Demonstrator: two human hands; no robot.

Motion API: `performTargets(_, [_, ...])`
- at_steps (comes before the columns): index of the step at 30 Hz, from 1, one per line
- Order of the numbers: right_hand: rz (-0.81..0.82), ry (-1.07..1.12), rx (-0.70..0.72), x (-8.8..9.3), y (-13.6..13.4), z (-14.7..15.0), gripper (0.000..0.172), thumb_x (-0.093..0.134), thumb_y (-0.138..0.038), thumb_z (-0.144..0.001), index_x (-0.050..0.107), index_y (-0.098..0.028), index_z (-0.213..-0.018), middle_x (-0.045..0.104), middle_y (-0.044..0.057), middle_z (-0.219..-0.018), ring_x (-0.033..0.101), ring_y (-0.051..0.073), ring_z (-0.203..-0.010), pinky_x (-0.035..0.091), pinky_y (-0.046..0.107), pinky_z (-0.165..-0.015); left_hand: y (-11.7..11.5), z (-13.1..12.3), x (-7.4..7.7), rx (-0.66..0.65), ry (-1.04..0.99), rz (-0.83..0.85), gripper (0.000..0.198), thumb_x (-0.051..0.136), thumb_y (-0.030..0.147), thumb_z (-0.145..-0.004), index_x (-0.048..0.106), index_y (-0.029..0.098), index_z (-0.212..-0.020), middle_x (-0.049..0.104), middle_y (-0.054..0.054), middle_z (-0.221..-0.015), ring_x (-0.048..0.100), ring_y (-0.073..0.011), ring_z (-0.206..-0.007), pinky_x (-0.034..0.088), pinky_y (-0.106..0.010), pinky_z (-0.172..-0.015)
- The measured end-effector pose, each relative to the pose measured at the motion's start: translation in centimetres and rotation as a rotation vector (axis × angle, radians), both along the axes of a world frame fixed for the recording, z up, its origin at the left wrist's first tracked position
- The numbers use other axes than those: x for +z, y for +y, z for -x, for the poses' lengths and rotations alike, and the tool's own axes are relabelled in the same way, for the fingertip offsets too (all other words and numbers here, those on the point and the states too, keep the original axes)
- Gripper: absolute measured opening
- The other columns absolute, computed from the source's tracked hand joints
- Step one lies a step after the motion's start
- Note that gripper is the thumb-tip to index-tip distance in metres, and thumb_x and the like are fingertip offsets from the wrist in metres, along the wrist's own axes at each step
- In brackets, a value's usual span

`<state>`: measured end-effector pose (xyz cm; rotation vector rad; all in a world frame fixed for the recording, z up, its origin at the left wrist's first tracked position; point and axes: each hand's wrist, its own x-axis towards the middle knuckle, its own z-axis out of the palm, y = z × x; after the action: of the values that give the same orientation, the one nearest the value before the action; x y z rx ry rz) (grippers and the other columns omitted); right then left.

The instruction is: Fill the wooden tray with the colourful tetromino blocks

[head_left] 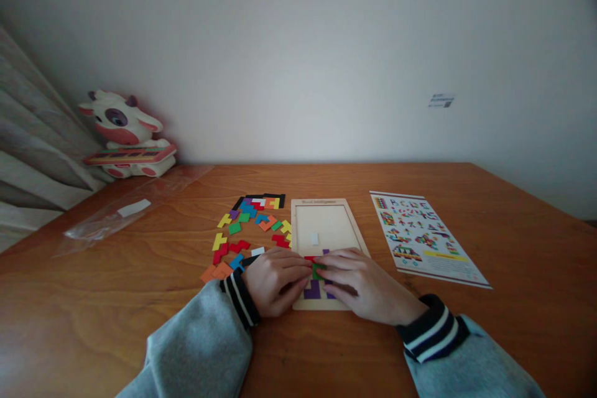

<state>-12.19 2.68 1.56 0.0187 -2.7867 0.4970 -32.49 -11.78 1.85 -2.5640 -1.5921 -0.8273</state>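
Observation:
A light wooden puzzle board (319, 219) with a raised rim lies flat on the table, and both hands are over its lower half. My left hand (278, 280) rests on the board's left edge, thumb and fingers apart, fingertips beside a red puzzle piece (310, 257). From the other side my right hand (361, 283) reaches in, its fingertips on a green puzzle piece (318, 271), which they partly cover. Purple pieces (312, 290) sit along the bottom of the board. Higher up inside the rim is a small white piece (314, 239).
Loose coloured pieces (234, 228) lie scattered left of the board. A printed pattern sheet (422, 233) is on the right. At the back left stand a toy cow with a keyboard (130, 137) and, before it, a clear plastic bag (107, 217). The wall borders the table's far edge.

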Motion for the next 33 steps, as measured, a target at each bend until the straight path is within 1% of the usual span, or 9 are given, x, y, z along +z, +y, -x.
performTargets(10, [-0.013,0.011,0.0,-0.08,0.04,0.02,0.027,0.056,-0.032,-0.095,0.068,-0.026,-0.119,0.068,0.003,-0.125,0.06,0.02,-0.114,0.045,0.039,-0.1,-0.05,0.09,-0.43,-0.014,-0.024,-0.001,0.027,0.05,0.021,-0.092,0.064,0.015,-0.114,0.071,-0.012,-0.113,0.066,-0.0218,-0.105,0.053,-0.036,-0.093])
performTargets(14, [-0.018,0.011,0.0,-0.18,0.01,0.06,0.028,0.055,-0.032,-0.096,0.067,-0.026,-0.12,0.067,0.003,-0.126,0.059,0.02,-0.115,0.044,0.039,-0.101,0.0,0.06,-0.22,-0.024,-0.023,0.011,0.027,0.049,0.02,-0.092,0.064,0.015,-0.114,0.071,-0.011,-0.113,0.066,-0.0215,-0.106,0.052,-0.036,-0.094])
performTargets(20, [-0.021,0.003,-0.007,-0.09,-0.02,0.06,0.028,0.055,-0.032,-0.096,0.067,-0.025,-0.12,0.068,0.004,-0.125,0.059,0.02,-0.115,0.044,0.039,-0.101,-0.08,0.01,0.03,0.007,0.025,0.034,0.026,0.05,0.025,-0.093,0.067,0.019,-0.112,0.069,-0.01,-0.113,0.064,-0.0222,-0.102,0.052,-0.037,-0.091])
performTargets(28, [-0.004,0.0,-0.007,-0.08,0.02,0.0,0.026,0.055,-0.032,-0.096,0.067,-0.027,-0.119,0.067,0.001,-0.125,0.058,0.019,-0.114,0.043,0.038,-0.1,-0.23,0.08,0.11,-0.005,0.048,0.022,0.024,0.052,0.029,-0.091,0.069,0.021,-0.105,0.068,-0.009,-0.114,0.063,-0.0228,-0.101,0.052,-0.037,-0.089])
performTargets(33, [0.001,-0.004,-0.003,-0.13,0.03,0.0,0.027,0.055,-0.032,-0.096,0.066,-0.027,-0.12,0.066,0.002,-0.127,0.058,0.02,-0.116,0.043,0.039,-0.101,-0.24,0.22,-0.26,-0.004,0.046,0.008,0.025,0.053,0.03,-0.091,0.071,0.022,-0.105,0.068,-0.009,-0.114,0.063,-0.0227,-0.1,0.052,-0.038,-0.089])
